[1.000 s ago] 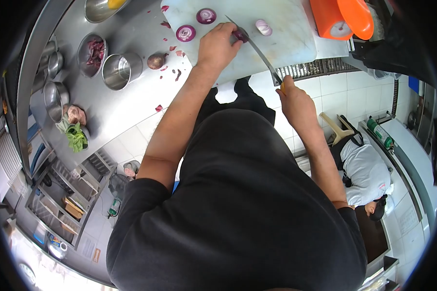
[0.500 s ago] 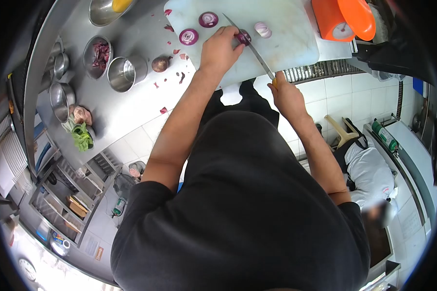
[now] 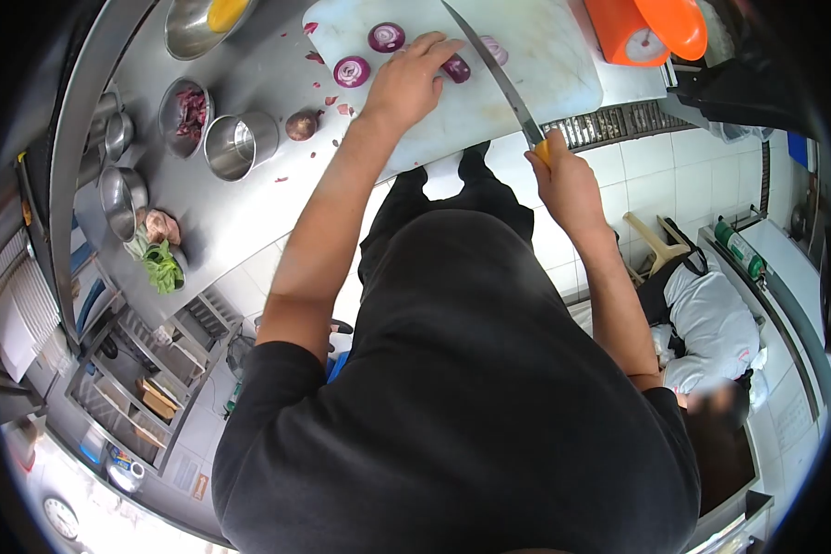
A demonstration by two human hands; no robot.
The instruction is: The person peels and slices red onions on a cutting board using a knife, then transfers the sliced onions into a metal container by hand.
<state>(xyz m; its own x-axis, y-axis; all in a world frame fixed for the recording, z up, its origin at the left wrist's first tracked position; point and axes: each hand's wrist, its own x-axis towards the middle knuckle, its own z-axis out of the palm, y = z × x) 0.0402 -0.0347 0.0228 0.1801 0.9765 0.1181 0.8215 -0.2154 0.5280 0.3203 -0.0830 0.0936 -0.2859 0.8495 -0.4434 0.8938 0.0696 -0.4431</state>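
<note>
My right hand is closed round the yellow handle of a long knife, whose blade points up and away over the white cutting board. My left hand lies over the board with its fingers stretched out, beside a cut piece of red onion near its fingertips. Two onion halves, one nearer and one farther, rest cut face up left of that hand. Behind the blade is a pale sliced onion piece, partly covered by the knife.
Left on the steel counter are a whole onion, a steel pot, a bowl of onion peelings and leafy greens. An orange scale stands right of the board. A person is at the lower right.
My left hand has loosened from the onion piece and spread its fingers. The knife has moved right, away from that piece, still in my right hand.
</note>
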